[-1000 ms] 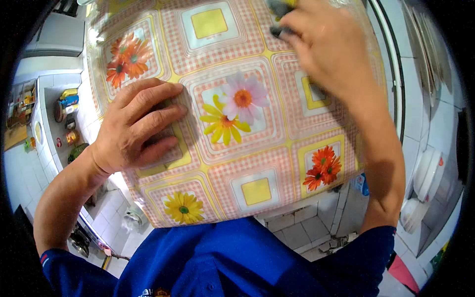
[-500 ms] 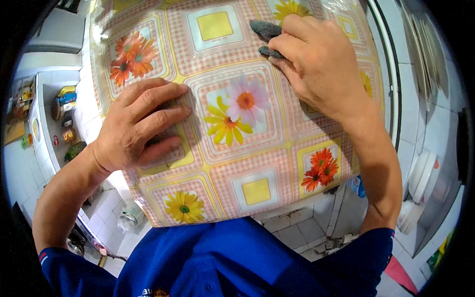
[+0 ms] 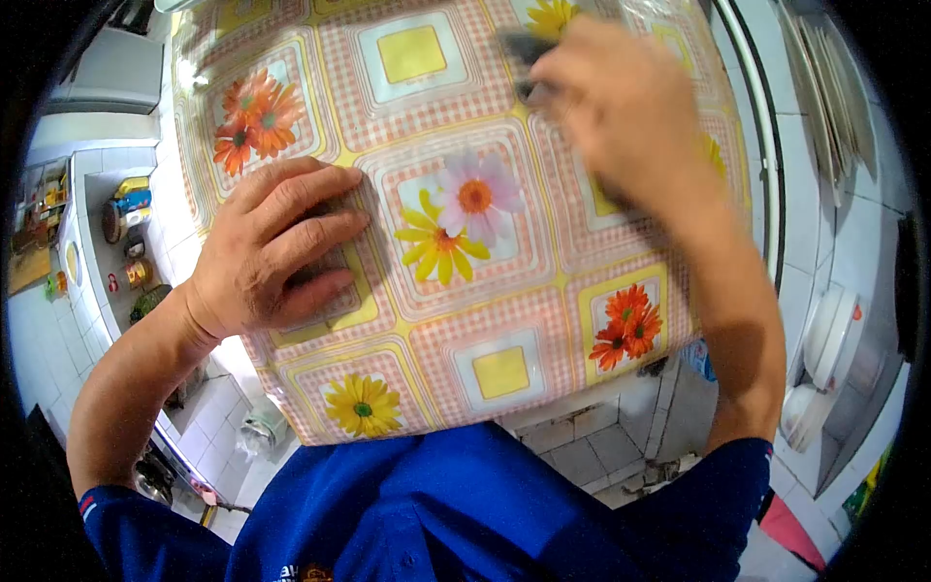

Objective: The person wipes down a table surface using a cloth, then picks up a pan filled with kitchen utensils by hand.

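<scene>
While a blurred cloth [image 3: 529,50] seems pinched for wiping by the right hand [image 3: 624,112], the tablecloth [image 3: 436,116] should be steadied by the spread left hand [image 3: 273,244].

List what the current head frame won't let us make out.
All in the head view:
- Dark thing in the right hand: full outline; motion blur, partly covered by hand.
- Left hand: palm; hidden by its own back.
- Flowered tablecloth: far end; cut off by top edge.
- Shirt logo: cut off by bottom edge.
</scene>
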A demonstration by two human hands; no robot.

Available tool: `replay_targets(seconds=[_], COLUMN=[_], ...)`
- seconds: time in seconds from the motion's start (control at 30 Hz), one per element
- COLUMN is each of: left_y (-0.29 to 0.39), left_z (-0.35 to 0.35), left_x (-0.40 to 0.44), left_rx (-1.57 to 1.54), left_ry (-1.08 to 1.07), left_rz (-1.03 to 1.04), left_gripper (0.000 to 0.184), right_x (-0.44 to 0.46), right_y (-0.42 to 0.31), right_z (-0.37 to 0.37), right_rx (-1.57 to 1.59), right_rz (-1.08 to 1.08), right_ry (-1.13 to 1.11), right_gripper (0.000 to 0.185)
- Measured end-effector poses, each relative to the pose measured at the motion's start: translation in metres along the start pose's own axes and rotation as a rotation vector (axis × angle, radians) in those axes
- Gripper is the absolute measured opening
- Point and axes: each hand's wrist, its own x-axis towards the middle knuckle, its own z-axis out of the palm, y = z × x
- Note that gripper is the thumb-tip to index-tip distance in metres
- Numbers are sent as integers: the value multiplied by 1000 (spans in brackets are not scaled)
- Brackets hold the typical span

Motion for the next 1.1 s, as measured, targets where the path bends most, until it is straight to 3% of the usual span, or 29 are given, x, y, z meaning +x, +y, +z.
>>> replay_targets(seconds=[0.1,0.17,0.2,0.27,0.3,0.37,0.43,0.5,0.53,0.63,0.67,0.83,0.93,0.97,1.03,1.1], left_y=[-1,-2,-1,1,1,-2,-2,1,0,-2,-3,-4,-1,-2,-4,-4], left_z=[-3,0,0,-3,-3,0,-2,0,0,0,0,1,1,2,1,2], left_x=[0,-1,0,1,0,-1,1,-1,-1,-1,-2,-4,-4,-5,-5,-4], left_rx=[19,7,3,17,20,19,28,27,19,12,11,0,5,1,2,-3], left_ry=[-1,0,-1,-3,1,5,5,2,6,10,-13,-25,-32,-27,-20,-19], left_rz=[-8,-3,-4,-5,-5,0,2,5,4,4,-2,-13,-10,-11,-13,2], left_gripper=[46,47,47,47,47,47,46,46,46,46,47,47,47,48,48,48], right_x=[0,8,11,20,17,6,6,3,3,5,1,6,6,7,7,6], right_y=[21,-3,-3,8,5,-11,-9,20,15,-16,3,-6,15,9,-19,-15], right_z=[5,-4,-6,-7,-5,0,-1,7,5,-4,4,-2,0,-2,-7,-4], right_rx=[-102,-72,-43,-3,-5,-66,-66,-104,-159,-35,-13,-40,-128,-129,-9,-19], right_rz=[15,-64,50,400,396,-63,-52,167,41,-73,61,-40,187,183,-74,-77], right_ry=[29,-10,-103,-213,-210,-42,-87,47,12,-20,-2,-56,55,60,-74,-99], right_gripper=[16,16,4,5,5,16,15,15,13,13,13,11,11,11,11,11])
